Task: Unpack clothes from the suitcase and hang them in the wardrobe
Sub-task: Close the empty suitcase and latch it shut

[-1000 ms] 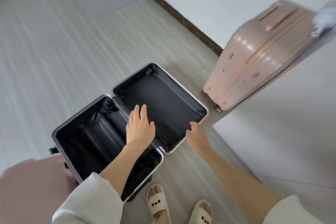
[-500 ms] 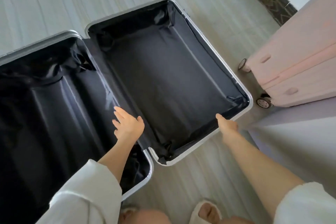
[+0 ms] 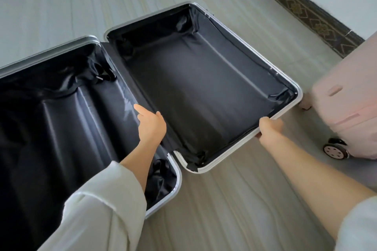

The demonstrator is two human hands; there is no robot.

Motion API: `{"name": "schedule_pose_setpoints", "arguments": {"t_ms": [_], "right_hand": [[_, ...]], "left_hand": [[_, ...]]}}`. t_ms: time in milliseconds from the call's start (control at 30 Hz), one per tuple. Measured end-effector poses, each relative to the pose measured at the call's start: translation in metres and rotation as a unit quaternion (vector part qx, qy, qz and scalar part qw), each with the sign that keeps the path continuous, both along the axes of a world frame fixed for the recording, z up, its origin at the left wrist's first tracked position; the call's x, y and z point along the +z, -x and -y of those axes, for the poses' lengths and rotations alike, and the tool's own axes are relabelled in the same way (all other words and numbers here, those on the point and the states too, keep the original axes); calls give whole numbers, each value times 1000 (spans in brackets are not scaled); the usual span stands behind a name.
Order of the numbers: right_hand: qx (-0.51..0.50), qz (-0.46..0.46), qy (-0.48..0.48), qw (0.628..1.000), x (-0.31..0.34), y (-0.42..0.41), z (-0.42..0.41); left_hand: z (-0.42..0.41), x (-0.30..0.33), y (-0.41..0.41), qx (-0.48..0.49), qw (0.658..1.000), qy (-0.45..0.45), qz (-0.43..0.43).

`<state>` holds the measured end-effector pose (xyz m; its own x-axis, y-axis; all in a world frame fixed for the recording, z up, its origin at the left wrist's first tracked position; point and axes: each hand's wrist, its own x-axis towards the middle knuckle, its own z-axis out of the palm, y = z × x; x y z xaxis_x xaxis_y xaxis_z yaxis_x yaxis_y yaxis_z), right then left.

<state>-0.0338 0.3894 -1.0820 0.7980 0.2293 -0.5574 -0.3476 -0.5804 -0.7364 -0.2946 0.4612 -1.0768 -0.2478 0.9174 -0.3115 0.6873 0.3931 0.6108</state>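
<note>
- The floor (image 3: 234,199), pale wood-grain boards, carries everything; a dark patterned skirting (image 3: 302,4) runs along the wall at the upper right.
- The suitcase (image 3: 244,45) lies open flat on the floor in 2 halves, silver-rimmed, both lined with glossy black fabric that bunches at the corners. The left half is cut off by the frame edge, and its deep lining is too dark to make out in places.
- A pink suitcase (image 3: 346,108) stands just right of the open one, blurred and cut off at the right edge; 1 dark wheel (image 3: 335,150) shows.
- The left hand (image 3: 152,126) rests on the lining by the hinge between the halves, fingers loosely extended, grasping nothing. A white sleeve (image 3: 98,210) covers the forearm.
- The right hand (image 3: 270,128) grips the near rim of the right half, thumb on top, fingers curled under and mostly hidden.
</note>
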Motion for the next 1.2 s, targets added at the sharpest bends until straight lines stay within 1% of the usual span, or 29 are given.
{"name": "schedule_pose_setpoints", "arguments": {"t_ms": [100,167,233,267,333,400,533,667,733,800,833,933,1000,1033,1100,1133,1200], "right_hand": [[16,74,-21,997,25,-9,-20],[38,119,-31,992,51,-16,-31],[59,172,-47,982,77,-20,-43],[64,203,-62,975,100,-25,-52],[81,237,-84,965,121,-27,-64],[104,268,-129,949,146,-32,-76],[141,324,-182,917,192,-39,-97],[187,349,-208,894,221,-43,-110],[205,364,-224,881,226,-46,-112],[222,381,-229,868,224,-48,-112],[232,391,-228,861,223,-49,-112],[267,396,-234,847,217,-48,-107],[279,387,-245,844,214,-46,-101],[279,381,-250,846,211,-45,-99],[281,372,-260,846,205,-41,-92],[287,366,-260,846,200,-39,-89],[288,357,-251,852,193,-40,-87]], "left_hand": [[-21,1,-5,-4,998,36,50],[-31,3,-8,-28,996,56,66],[-38,8,-10,-64,993,91,39],[-45,18,-17,-81,991,98,27],[-49,27,-25,-117,987,107,2],[-56,49,-41,-152,986,73,-14],[-78,108,-74,-183,980,-72,-7],[-90,170,-92,-201,951,-233,-16],[-94,199,-97,-193,928,-317,-31],[-102,223,-98,-185,894,-404,-57],[-109,234,-97,-180,870,-453,-81],[-120,265,-98,-191,778,-573,-174],[-123,286,-101,-197,728,-615,-233],[-123,298,-99,-195,710,-625,-259],[-131,320,-94,-204,689,-626,-302],[-135,328,-89,-225,684,-621,-310],[-145,337,-82,-282,659,-632,-294]]}}
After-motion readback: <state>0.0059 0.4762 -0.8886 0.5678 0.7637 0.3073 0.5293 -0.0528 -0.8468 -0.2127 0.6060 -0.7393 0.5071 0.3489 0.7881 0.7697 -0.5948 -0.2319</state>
